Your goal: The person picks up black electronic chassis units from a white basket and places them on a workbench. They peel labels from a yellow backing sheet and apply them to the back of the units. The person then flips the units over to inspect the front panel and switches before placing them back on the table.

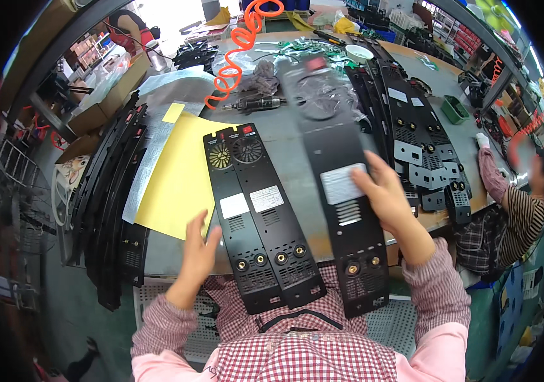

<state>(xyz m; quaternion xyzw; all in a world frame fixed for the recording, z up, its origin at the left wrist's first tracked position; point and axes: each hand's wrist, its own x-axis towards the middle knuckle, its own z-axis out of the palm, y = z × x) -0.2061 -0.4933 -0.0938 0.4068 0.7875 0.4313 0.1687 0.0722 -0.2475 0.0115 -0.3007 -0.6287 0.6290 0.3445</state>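
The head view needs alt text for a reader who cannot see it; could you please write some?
The right hand holds a long black panel above a grey workbench. The open left hand hovers beside two matching panels lying side by side, with a yellow sheet nearby.

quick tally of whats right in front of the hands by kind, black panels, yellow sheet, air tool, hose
Long black panels flat on the table in front: 2, one and another
Long black panel under the right hand: 1
Yellow sheets by the left hand: 1
Air tools: 1
Orange coiled hoses: 1
Total: 6
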